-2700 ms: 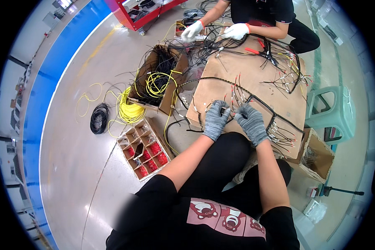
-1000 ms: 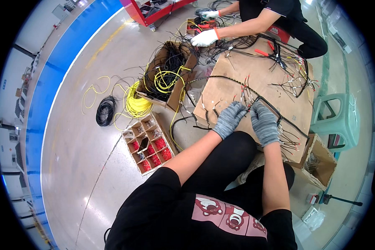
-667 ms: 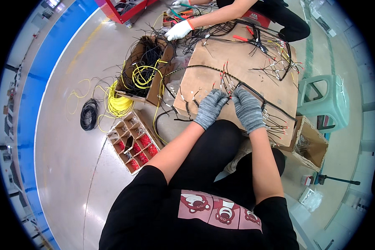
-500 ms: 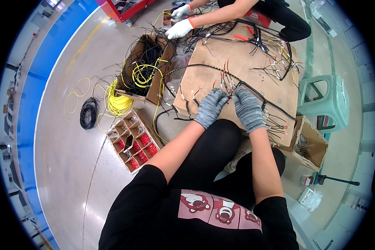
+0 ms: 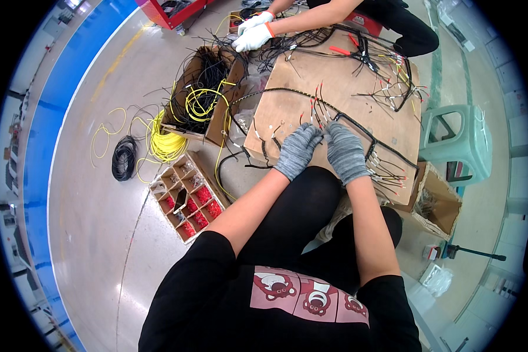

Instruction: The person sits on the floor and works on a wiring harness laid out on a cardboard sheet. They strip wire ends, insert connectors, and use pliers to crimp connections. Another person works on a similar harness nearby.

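— Where is the wire harness point(image 5: 358, 126)?

— On the wooden board point(image 5: 287, 105), near its front edge. Its black trunk runs long from the board's far left toward the near right corner, with red-tipped wire ends point(image 5: 317, 102) pointing up and away from the person.

— And the hands?

— Both in grey gloves, forearms reaching forward from the lower edge. The left hand point(image 5: 297, 149) and right hand point(image 5: 345, 149) sit side by side, palms down, fingers curled and pinching thin wires of the harness between them.

— Anything nearby?

— A compartment box point(image 5: 185, 193) lies on the floor to the left.
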The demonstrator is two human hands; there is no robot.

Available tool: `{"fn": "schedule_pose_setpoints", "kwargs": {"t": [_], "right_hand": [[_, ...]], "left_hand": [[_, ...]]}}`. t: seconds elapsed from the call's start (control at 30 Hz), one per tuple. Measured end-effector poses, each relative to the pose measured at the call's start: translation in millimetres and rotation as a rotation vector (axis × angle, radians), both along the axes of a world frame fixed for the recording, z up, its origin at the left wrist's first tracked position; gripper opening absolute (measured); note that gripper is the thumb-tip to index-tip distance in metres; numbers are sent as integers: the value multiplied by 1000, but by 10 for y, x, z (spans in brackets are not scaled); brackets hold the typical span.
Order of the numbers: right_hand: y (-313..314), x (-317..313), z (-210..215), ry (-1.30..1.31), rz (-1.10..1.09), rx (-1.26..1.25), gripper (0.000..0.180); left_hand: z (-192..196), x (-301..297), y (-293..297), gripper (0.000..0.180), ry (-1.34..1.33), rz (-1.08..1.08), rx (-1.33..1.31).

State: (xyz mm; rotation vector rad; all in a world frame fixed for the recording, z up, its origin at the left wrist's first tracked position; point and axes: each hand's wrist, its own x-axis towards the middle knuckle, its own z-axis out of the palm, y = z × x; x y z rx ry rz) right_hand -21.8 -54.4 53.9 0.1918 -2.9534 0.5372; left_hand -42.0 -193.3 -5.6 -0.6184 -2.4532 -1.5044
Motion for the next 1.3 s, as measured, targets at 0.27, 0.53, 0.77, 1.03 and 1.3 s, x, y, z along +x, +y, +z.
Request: {"fn": "schedule_pose_setpoints", "kwargs": {"t": [0.27,0.53,0.77,1.03,1.3], "right_hand": [[63,-43,-127,-114,-58,-514,17],[125,55,78,-237,-244,-976,9],[99,-6,-148,-171,-185,-876,12],[103,25,8,-3,-108,-438,14],[149,47,80,45,43,-104,16]], "left_hand": [[58,-25,-23,12,-97,-11,82],[-28,-44,17,10,-149,8,182],[30,-26,36,12,-189,-17,196],[-129,-72,55,13,-386,-149,369],[-53,-61,51,11,-215,-159,161]]}}
